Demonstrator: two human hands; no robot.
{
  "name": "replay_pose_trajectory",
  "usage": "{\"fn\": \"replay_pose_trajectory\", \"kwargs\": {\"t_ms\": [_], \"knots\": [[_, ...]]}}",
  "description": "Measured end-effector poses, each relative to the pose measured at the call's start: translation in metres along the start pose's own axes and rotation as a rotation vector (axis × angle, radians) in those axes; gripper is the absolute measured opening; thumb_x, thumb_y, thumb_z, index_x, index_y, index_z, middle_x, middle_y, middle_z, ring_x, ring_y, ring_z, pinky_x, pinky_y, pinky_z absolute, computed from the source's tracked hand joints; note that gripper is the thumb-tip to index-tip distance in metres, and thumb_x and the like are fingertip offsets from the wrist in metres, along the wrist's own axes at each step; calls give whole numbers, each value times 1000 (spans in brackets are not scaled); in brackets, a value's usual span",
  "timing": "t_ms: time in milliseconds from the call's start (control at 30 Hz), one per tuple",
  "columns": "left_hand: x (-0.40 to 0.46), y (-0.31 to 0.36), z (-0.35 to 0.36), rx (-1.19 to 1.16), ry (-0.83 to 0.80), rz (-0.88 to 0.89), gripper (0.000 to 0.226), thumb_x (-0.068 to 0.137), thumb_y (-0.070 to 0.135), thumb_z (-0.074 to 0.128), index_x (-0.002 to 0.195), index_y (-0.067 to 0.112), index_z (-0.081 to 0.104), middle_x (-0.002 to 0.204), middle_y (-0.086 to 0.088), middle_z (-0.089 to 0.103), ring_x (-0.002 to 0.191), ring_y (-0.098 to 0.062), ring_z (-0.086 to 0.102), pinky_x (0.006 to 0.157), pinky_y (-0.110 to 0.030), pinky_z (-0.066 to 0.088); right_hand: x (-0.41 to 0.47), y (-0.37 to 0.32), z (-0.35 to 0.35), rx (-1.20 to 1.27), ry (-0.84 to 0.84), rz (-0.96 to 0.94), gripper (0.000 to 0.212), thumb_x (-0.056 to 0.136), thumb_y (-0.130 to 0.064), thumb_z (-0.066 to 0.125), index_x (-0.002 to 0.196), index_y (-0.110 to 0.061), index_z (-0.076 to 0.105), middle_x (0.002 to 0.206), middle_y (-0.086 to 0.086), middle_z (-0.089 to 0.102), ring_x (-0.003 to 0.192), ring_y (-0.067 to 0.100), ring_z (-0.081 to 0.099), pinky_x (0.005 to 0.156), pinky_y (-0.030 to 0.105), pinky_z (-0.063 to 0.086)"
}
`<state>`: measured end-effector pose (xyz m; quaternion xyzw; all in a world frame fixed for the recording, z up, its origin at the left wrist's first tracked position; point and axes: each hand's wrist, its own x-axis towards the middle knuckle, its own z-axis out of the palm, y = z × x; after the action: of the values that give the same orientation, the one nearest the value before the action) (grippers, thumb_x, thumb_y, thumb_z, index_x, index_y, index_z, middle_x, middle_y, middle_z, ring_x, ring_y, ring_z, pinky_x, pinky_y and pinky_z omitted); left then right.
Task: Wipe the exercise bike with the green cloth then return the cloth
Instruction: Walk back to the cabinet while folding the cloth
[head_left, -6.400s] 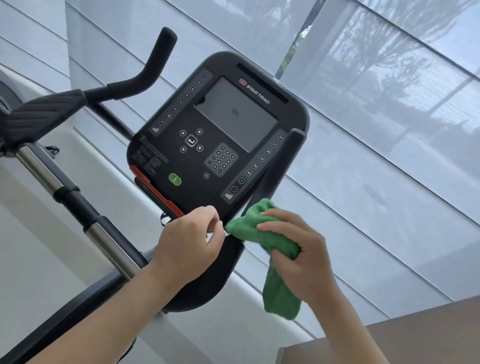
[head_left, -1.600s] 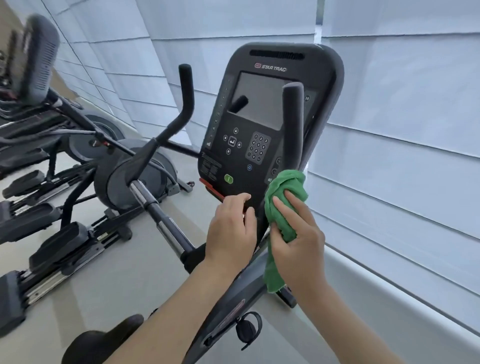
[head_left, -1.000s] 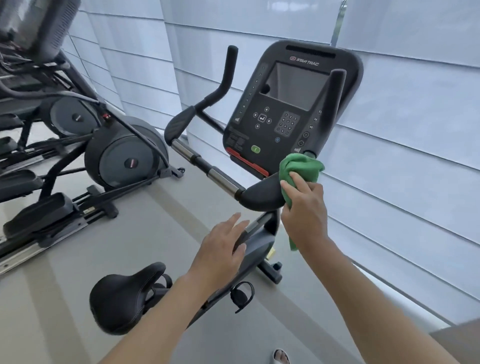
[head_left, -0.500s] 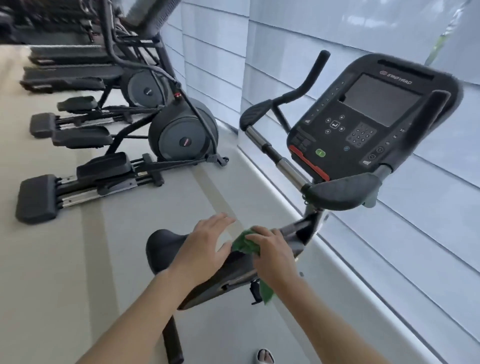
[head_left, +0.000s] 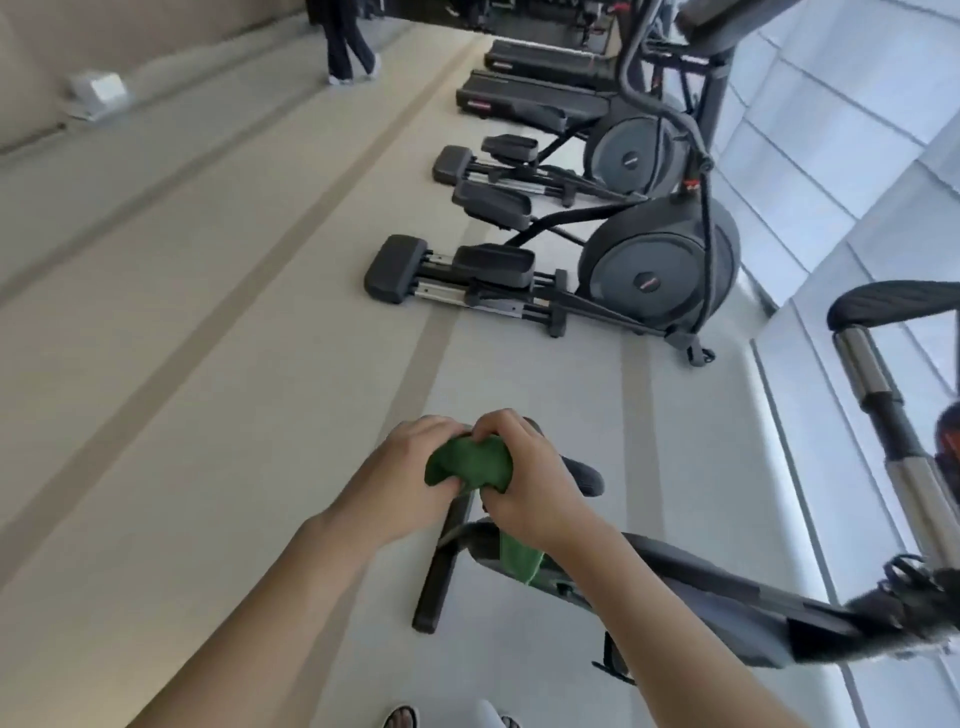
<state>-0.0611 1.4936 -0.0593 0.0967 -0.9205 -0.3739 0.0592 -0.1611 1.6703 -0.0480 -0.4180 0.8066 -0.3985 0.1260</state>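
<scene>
The green cloth is bunched between both my hands above the exercise bike's black saddle, which is mostly hidden behind them. My left hand grips the cloth's left side. My right hand curls over its right side, and a tail of the cloth hangs below that wrist. The exercise bike's dark frame runs to the lower right, with its handlebar at the right edge.
Two black elliptical trainers stand in a row along the window blinds, with treadmills beyond. A person's legs are at the far top. Pale floor stretches to the left. My feet show at the bottom edge.
My view swung left and down, away from the console. Both hands moved from the frame to the saddle, and my left hand, open before, now grips the cloth too.
</scene>
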Motion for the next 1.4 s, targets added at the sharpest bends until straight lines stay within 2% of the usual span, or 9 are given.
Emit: {"fn": "replay_pose_trajectory", "kwargs": {"t_ms": [133,333,600,867,967,1033,1167,1300,1400], "knots": [[-27,0,-8,-28,139,-132,31,86,19,67,113,35,63,109,20,61,107,-5,57,89,-31,51,19,-2,15,90,-90,-118,48,73,1,67,109,-28,52,115,-22,50,93,7,59,70,17,48],[-71,12,-4,11,395,-316,19,89,12,63,103,24,66,104,15,63,98,-13,62,83,-44,53,30,-3,27,156,-172,-265,48,72,-2,73,113,-24,61,113,-23,53,99,7,61,80,24,52],[-101,33,2,58,536,-415,21,91,7,66,102,24,68,103,17,66,93,-9,64,81,-40,55,25,8,33,171,-247,-313,58,71,-11,83,123,-30,65,119,-25,57,107,3,61,87,19,52],[-103,28,-4,47,581,-423,27,91,4,63,97,31,65,99,15,68,88,-12,65,77,-41,55,26,9,33,166,-238,-269,64,71,-20,85,130,-31,64,120,-25,58,109,-3,59,87,5,43],[-107,13,-16,65,594,-418,27,92,6,65,96,33,64,100,17,67,89,-11,65,77,-40,55,36,-2,37,166,-218,-250,58,71,-32,77,128,-32,64,119,-25,60,109,0,60,87,8,46],[-112,0,-28,67,602,-419,26,92,7,68,95,32,65,99,18,67,89,-10,65,77,-41,56,45,-10,43,160,-212,-235,51,72,-36,69,123,-34,66,116,-24,64,106,2,63,87,18,52],[-125,-30,-52,57,595,-427,21,92,10,71,94,31,68,98,17,68,87,-12,66,76,-41,56,62,-32,67,104,-230,-233,41,81,-21,69,120,-31,69,109,-19,71,99,6,66,84,34,58],[-141,-62,-81,28,608,-414,17,93,15,73,96,31,69,95,19,68,85,-8,65,74,-38,56,78,-64,100,65,-232,-227,38,83,-18,71,118,-34,70,105,-19,72,95,4,66,80,31,58],[-159,-89,-103,-32,610,-394,21,96,21,71,111,36,68,101,22,69,91,-4,66,78,-35,57,89,-96,128,87,-243,-225,35,84,-20,70,115,-36,70,101,-21,72,92,4,67,75,29,58]]}}
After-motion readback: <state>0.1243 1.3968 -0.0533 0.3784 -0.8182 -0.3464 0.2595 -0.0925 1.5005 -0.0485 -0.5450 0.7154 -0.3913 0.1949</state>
